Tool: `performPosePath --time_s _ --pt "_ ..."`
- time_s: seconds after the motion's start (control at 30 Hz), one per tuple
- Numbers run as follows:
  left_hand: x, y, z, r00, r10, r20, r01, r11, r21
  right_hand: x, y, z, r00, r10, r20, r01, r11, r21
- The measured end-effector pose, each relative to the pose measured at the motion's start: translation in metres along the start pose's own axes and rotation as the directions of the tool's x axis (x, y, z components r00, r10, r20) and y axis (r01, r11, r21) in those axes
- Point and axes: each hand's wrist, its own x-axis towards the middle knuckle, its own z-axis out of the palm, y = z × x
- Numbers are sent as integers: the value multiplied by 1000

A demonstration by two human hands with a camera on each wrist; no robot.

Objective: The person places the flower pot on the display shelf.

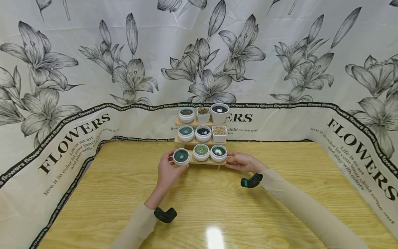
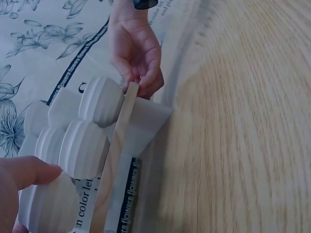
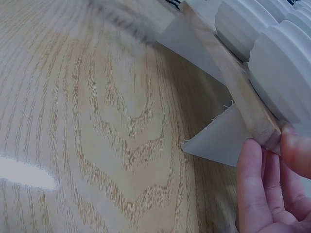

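Observation:
My left hand [image 1: 168, 170] grips a small ribbed white pot with dark green contents [image 1: 181, 157], thumb and fingers on its sides. It is at the left end of the lowest shelf of a three-tier wooden stand [image 1: 195, 161]; whether its base touches the shelf I cannot tell. With thumb and fingers, my right hand [image 3: 269, 189] pinches the right end of that wooden shelf [image 3: 233, 87]. On the same shelf stand a pot with lighter green contents [image 1: 201, 152] and another dark green one [image 1: 218, 153].
The middle shelf holds two round pots and a square pot of pale pebbles [image 1: 219, 134]. On the top shelf are a round pot, a square pot [image 1: 203, 115] and a taller pot [image 1: 219, 113]. Behind the wooden table [image 1: 199, 204] hangs a flower-printed cloth [image 1: 149, 121].

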Motion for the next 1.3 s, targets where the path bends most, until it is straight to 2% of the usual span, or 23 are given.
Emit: performPosePath --time_s 0.3,0.63,0.93,1.3 --pt "12 -2 0 1000 10 -5 -10 1000 -5 1 -1 0 1000 21 -19 -22 1000 -6" --pt "22 -8 4 1000 11 20 -11 1000 12 5 0 -2 999 28 -41 -29 999 -29" --pt "27 -11 4 999 -9 40 8 1000 28 6 -1 -2 1000 24 -19 -25 999 -24" --pt "29 -11 3 998 -9 68 10 1000 -14 3 -1 0 1000 5 -8 -6 1000 -29"
